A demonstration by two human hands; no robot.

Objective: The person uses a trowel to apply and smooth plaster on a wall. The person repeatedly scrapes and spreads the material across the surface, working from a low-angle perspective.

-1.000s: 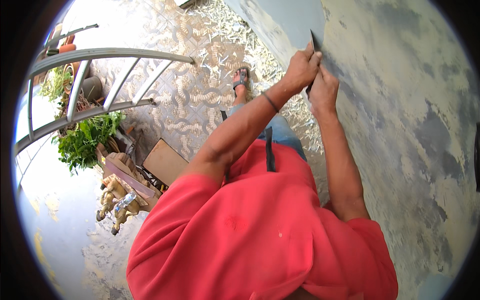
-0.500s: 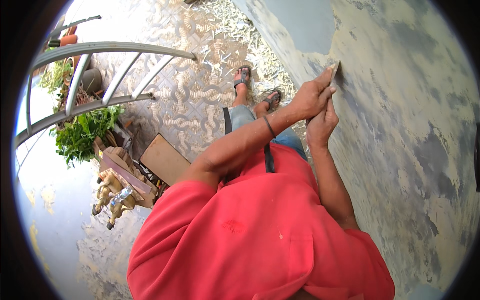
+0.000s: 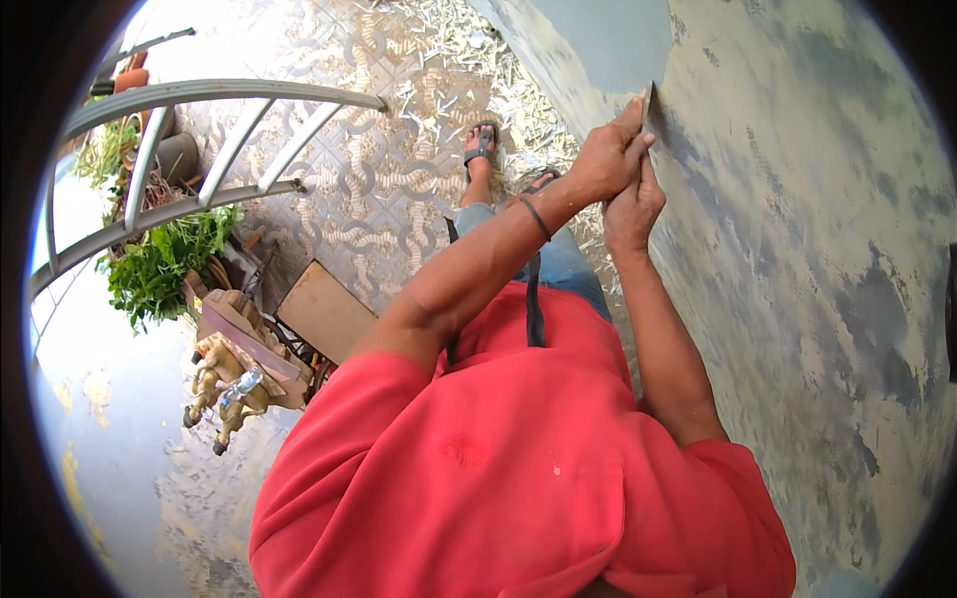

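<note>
A scraper (image 3: 650, 103) with a thin metal blade has its edge against the wall (image 3: 788, 199), whose surface is patchy grey and cream. My left hand (image 3: 606, 159) wraps around the scraper close to the blade, fingers closed. Pressed up against it from the near side, my right hand (image 3: 634, 211) is closed too, gripping the same tool; the handle is mostly hidden between both hands. Just beyond the blade lies a smooth blue-grey patch (image 3: 613, 40) of the wall.
Pale peeled flakes (image 3: 528, 110) litter the patterned tile floor (image 3: 339, 214) along the wall's foot. At left stand a curved metal railing (image 3: 224, 92), a leafy green plant (image 3: 164, 264), a brown board (image 3: 324, 311) and gold-coloured figurines (image 3: 219, 389).
Both hands and the scraper have slid farther away along the wall and slightly left, toward the smooth patch. The blade appears at a steeper, narrower angle.
</note>
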